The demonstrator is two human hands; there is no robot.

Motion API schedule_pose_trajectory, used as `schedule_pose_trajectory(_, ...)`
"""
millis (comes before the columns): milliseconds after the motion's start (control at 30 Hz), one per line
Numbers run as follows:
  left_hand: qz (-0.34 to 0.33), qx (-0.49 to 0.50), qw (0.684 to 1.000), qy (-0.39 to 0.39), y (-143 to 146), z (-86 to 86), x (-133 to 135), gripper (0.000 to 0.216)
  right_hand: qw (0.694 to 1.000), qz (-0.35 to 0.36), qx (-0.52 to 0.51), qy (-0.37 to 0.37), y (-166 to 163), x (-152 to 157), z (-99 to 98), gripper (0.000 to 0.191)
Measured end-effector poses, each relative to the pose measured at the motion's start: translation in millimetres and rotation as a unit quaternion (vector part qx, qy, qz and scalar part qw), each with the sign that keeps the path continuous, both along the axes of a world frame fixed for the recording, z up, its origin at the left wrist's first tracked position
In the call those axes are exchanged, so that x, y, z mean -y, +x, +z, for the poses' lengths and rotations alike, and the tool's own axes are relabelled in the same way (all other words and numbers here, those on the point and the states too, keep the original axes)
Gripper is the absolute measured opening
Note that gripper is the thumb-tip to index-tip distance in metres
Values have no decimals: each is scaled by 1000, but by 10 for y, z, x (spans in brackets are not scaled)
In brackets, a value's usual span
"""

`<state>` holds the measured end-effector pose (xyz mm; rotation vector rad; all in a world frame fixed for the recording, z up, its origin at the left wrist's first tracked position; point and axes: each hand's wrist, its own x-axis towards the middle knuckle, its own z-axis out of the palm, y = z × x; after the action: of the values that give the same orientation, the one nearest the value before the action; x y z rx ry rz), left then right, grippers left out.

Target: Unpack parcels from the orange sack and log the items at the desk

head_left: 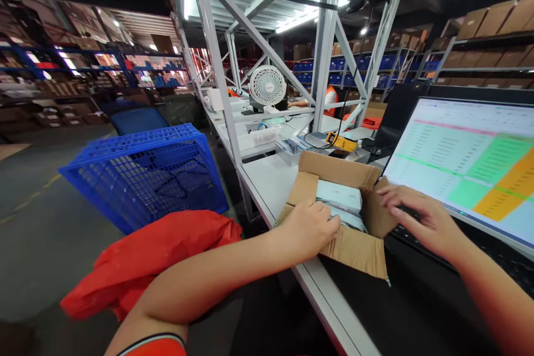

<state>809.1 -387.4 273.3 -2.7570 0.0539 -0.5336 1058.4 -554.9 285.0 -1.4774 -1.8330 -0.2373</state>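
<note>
Packs [339, 196] are lying in box [377, 214], flaps [359, 253] unclosed.
Left hand [311, 228] is resting curled at its edge, pinch unclear; right hand [421, 219] is hanging spread beside.

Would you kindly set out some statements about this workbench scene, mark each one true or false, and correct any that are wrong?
1. The cardboard box has its flaps open. True.
2. The left hand is on the blue crate. False: it is at the near side of the box.
3. The right hand is by the box's right-hand flap. True.
4. The monitor has a dark screen. False: it is lit, showing rows with green and orange areas.
5. The fan stands farther away than the box. True.
6. The blue crate is right of the monitor. False: it is on the left of the picture.
</note>
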Motion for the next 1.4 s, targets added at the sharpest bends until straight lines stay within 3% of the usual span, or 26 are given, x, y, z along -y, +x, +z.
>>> schedule_pose_trajectory(100,-62,-17,998,-2,130,91,-218,40,998,-31,-43,-28,136,309,-126,9)
schedule_pose_trajectory(200,-78,-26,997,3,175,115,-430,58,996,-62,-55,-36,143,468,-349,13)
schedule_pose_trajectory(333,-46,-3,999,29,35,214,-649,67,993,-98,-53,-41,-18,421,-556,10)
schedule_pose_trajectory(400,4,27,1000,-10,-145,245,-773,80,990,-126,-36,-58,-130,363,-548,10)
schedule_pose_trajectory(500,84,57,988,-117,-438,114,-966,116,980,-168,22,-100,-276,288,-445,13)
schedule_pose_trajectory(600,126,71,966,-214,-567,-234,-1063,129,961,-195,90,-172,-353,180,-369,12)
schedule_pose_trajectory(733,117,125,938,-302,-476,-683,-1011,117,949,-177,95,-242,-354,21,-371,12)
schedule_pose_trajectory(833,110,165,921,-334,-416,-796,-965,110,943,-160,102,-275,-303,-18,-280,14)
schedule_pose_trajectory(900,110,158,919,-345,-424,-742,-966,114,932,-182,132,-286,-281,-41,-123,14)
schedule_pose_trajectory(1000,105,113,941,-300,-461,-496,-979,121,941,-199,163,-218,-324,-196,167,11)
schedule_pose_trajectory(1067,68,78,967,-233,-462,-281,-953,116,961,-124,159,-192,-388,-399,304,21)
schedule_pose_trajectory(1167,-29,21,982,-186,-413,-47,-841,84,953,-11,167,-254,-457,-752,337,46)
schedule_pose_trajectory(1267,-59,-15,969,-239,-361,-37,-721,55,933,-12,201,-298,-486,-1000,251,66)
schedule_pose_trajectory(1400,-62,5,957,-283,-404,-254,-647,45,913,-66,234,-328,-603,-1106,178,95)
